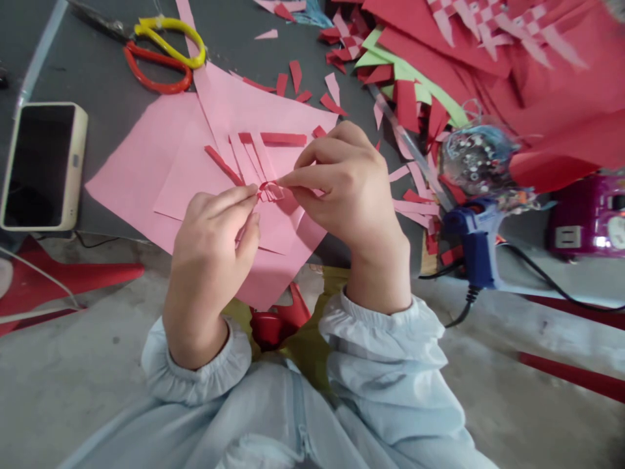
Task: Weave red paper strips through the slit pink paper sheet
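Note:
Between my two hands is a small piece of woven paper strips, pink and red, held just above pink paper sheets. My left hand is closed, its thumb and forefinger pinching the piece's left edge. From the right, my right hand pinches the other edge with its fingertips. Pink strips stick out from the piece toward the far side. One red strip slants to its left, and another red strip lies crosswise behind it. The fingertips partly cover the weave.
Scissors with yellow and red handles lie at the far left, near a phone. Paper scraps are scattered behind the pink sheets. To the right are a blue glue gun with a cable, red sheets and a purple object.

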Motion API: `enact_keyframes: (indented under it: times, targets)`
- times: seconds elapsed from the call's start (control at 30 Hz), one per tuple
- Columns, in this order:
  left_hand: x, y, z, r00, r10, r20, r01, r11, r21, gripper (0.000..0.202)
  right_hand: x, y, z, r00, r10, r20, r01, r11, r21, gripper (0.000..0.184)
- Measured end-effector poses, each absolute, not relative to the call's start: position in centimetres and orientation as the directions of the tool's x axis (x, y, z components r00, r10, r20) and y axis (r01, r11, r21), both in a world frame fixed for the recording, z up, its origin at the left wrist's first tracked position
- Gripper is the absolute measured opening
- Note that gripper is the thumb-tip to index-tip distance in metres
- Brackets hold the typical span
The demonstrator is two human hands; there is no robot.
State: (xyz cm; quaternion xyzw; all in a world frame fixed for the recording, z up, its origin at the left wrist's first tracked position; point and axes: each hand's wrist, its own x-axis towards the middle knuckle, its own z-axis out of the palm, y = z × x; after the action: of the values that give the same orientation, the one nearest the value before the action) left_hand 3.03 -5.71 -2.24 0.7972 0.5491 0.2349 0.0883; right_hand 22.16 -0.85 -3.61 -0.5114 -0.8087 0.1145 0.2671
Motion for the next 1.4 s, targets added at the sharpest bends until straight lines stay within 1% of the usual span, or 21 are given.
enact_keyframes:
  times: [0.07,0.23,0.33,0.4,0.5,0.67,0.8,0.87,0.93,1.0,1.2,1.27,1.4]
  targets:
    - [3.0,-5.7,-2.2,0.286,0.92,0.268,0.835,-0.376,0.402,0.026,22.1,-0.8,-3.7,-0.342,0.875,0.343,0.772,0.469,-0.428,0.031]
    - [3.0,-5.7,-2.1,0.293,0.917,0.271,0.821,-0.386,0.42,0.024,22.2,-0.9,-3.8,-0.355,0.888,0.291,0.757,0.456,-0.468,0.03]
    - [3.0,-5.7,-2.1,0.283,0.92,0.273,0.825,-0.378,0.421,0.023,22.2,-0.9,-3.9,-0.368,0.875,0.314,0.742,0.48,-0.469,0.027]
    - [2.9,-5.7,-2.1,0.275,0.925,0.263,0.836,-0.365,0.409,0.023,22.1,-0.9,-3.9,-0.37,0.864,0.342,0.735,0.497,-0.46,0.023]
    - [2.9,-5.7,-2.2,0.284,0.931,0.229,0.853,-0.354,0.383,0.022,22.0,-0.8,-3.9,-0.368,0.863,0.346,0.737,0.498,-0.457,0.019]
    - [2.9,-5.7,-2.4,0.279,0.939,0.201,0.868,-0.336,0.366,0.023,21.9,-0.9,-3.6,-0.358,0.881,0.31,0.727,0.471,-0.5,0.018]
    - [2.7,-5.6,-2.5,0.267,0.943,0.198,0.879,-0.322,0.35,0.022,21.9,-1.0,-3.5,-0.353,0.879,0.322,0.705,0.476,-0.526,0.019]
    - [2.6,-5.6,-2.5,0.262,0.946,0.192,0.889,-0.313,0.333,0.022,21.9,-0.9,-3.7,-0.347,0.871,0.347,0.693,0.488,-0.531,0.017]
    - [2.6,-5.6,-2.6,0.262,0.948,0.181,0.899,-0.308,0.311,0.023,21.9,-0.7,-4.1,-0.337,0.852,0.401,0.68,0.515,-0.521,0.011]
    - [2.6,-5.5,-2.6,0.267,0.949,0.168,0.907,-0.307,0.289,0.024,21.9,-0.5,-4.5,-0.33,0.835,0.441,0.674,0.535,-0.509,0.01]
    - [2.6,-5.5,-2.7,0.268,0.945,0.189,0.906,-0.313,0.283,0.027,21.9,-0.1,-5.0,-0.367,0.789,0.493,0.688,0.587,-0.428,0.015]
    - [2.7,-5.5,-2.7,0.25,0.948,0.199,0.911,-0.3,0.283,0.027,21.8,-0.1,-4.9,-0.359,0.8,0.482,0.71,0.569,-0.415,0.017]
    - [2.6,-5.6,-2.7,0.23,0.952,0.201,0.908,-0.284,0.307,0.023,21.6,-0.2,-4.7,-0.357,0.839,0.411,0.751,0.519,-0.409,0.022]
